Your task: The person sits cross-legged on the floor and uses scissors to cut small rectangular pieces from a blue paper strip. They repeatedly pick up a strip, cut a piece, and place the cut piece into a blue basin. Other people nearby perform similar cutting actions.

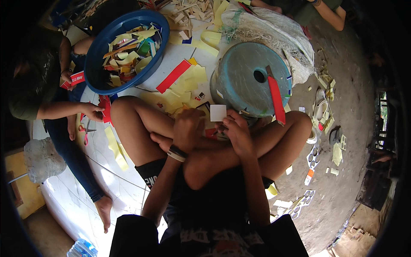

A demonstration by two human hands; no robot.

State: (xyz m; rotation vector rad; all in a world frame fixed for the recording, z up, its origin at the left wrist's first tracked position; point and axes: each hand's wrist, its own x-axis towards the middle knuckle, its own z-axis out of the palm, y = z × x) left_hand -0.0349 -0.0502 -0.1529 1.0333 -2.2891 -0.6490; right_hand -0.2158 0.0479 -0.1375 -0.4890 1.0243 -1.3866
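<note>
Over my crossed legs, my right hand (235,133) is closed on a small white square card (218,113), pinching it at its lower right edge. Just left of the card, my left hand (189,128) is closed, its fingers curled; whatever it may hold is hidden. A dark band and a pale one circle the left wrist. Beyond my hands lie yellow paper scraps (182,91) and a red strip (173,76). On top of a blue-grey round drum (235,64) rests a long red piece (276,98) with a dark, blade-like end.
A blue tub (91,79) of paper scraps stands at far left. Beside it, a co-worker's hands (93,112) hold red printed pieces. Pink-handled scissors (86,138) lie on the floor nearby. A white sack (299,64) sits behind the drum; punched card strips (306,199) litter the ground at right.
</note>
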